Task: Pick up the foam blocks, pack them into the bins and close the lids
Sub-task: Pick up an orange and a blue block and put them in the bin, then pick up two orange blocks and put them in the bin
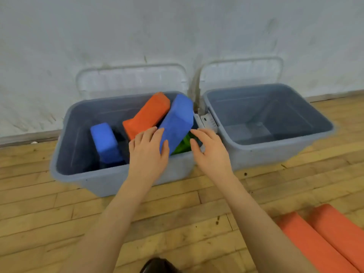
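Now the left hand (148, 148) grips the long blue foam block (177, 121), right hand (208, 150) spread beside it. Propped aslant in the left grey plastic bin (82, 180), it could jam the lid.

Single head-worn wide-angle cam, looking forward and steeply down at the floor (177, 223). Close range: forearms enter from bottom edge, both bins (122, 182) mid-frame. Wall (177, 32) fills the upper third. Visible barrel distortion at frame edges. No second view to overlap.
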A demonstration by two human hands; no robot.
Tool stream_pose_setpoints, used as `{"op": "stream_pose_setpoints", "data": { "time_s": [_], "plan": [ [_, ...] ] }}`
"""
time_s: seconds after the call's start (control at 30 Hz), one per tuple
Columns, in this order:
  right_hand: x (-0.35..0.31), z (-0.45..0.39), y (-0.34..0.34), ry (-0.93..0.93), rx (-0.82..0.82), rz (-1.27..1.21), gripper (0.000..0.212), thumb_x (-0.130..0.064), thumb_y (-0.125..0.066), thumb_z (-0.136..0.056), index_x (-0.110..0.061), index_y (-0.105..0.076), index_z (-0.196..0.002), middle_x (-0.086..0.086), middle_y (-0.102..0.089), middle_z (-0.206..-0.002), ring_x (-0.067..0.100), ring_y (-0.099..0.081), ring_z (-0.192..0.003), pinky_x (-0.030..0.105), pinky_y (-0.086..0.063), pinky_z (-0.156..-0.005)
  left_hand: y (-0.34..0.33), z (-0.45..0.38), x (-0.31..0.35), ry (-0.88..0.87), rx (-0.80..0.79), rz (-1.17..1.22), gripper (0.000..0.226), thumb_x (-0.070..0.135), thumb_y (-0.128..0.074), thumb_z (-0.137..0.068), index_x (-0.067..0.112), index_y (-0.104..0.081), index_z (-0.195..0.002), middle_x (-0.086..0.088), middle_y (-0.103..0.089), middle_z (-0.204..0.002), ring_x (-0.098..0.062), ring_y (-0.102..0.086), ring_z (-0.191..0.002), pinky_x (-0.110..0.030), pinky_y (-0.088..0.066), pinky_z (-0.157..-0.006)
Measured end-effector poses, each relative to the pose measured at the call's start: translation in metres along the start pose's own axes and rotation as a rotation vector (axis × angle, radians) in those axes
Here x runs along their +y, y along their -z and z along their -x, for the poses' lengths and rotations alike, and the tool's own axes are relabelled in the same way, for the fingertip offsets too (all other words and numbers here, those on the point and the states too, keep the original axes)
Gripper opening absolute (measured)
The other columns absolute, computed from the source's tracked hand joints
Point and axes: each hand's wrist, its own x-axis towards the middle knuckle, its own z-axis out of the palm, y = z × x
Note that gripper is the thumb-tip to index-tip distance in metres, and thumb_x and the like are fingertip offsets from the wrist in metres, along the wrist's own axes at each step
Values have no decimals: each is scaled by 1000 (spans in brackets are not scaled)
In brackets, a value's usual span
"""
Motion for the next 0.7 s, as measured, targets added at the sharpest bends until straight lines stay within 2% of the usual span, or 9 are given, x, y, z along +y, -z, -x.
{"op": "stream_pose_setpoints", "data": {
  "time_s": [0.13, 0.27, 0.37, 0.43, 0.53, 0.6, 0.7],
  "plan": [
    [41, 74, 52, -82, 59, 44, 29, -24, -52, -93, -15, -62, -119, 1, -59, -115, 19, -57, -101, 35, -48, -83, -21, 44, 60, -197, -118, -25, 47, 33, -37, -87, 7, -61, -118, -11, -62, -118, -34, -58, -104, -45, -43, -83],
    [92, 143, 104, -178, 132, 118, 27, -21, -54, -90, -10, -65, -113, 7, -63, -104, 27, -60, -95, 38, -50, -76, -49, 82, 127, -355, -170, -56, 36, 24, -56, -87, 9, -61, -119, -9, -63, -118, -31, -59, -103, -42, -42, -85],
    [127, 185, 135, -233, 190, 138, 25, -20, -56, -89, -10, -66, -110, 7, -63, -100, 27, -61, -92, 38, -50, -76, -68, 104, 173, -426, -234, -66, 37, 27, -51, -90, 11, -59, -122, -8, -61, -121, -31, -56, -108, -42, -39, -90],
    [155, 212, 146, -301, 202, 159, 24, -22, -58, -89, -14, -66, -110, 5, -63, -101, 26, -60, -93, 37, -49, -76, -87, 116, 195, -450, -310, -82, 40, 33, -43, -92, 13, -57, -124, -6, -58, -125, -31, -53, -112, -41, -37, -92],
    [208, 245, 155, -422, 158, 211, 29, -30, -59, -87, -16, -66, -112, 6, -64, -106, 30, -60, -97, 43, -49, -81, -129, 130, 218, -508, -425, -93, 55, 44, -27, -86, 14, -62, -117, -5, -61, -119, -31, -57, -106, -40, -41, -87],
    [244, 263, 157, -505, 98, 249, 33, -33, -60, -87, -18, -64, -116, 6, -62, -112, 31, -58, -102, 44, -47, -84, -165, 139, 232, -544, -476, -82, 48, 43, -35, -90, 16, -60, -121, -5, -59, -122, -30, -56, -108, -38, -40, -87],
    [284, 286, 158, -652, -41, 316, 44, -40, -60, -87, -25, -55, -128, 4, -53, -131, 31, -48, -117, 44, -38, -93, -216, 151, 250, -510, -610, -59, 43, 38, -42, -95, 23, -45, -135, -2, -45, -138, -26, -43, -123, -37, -32, -96]
  ]
}}
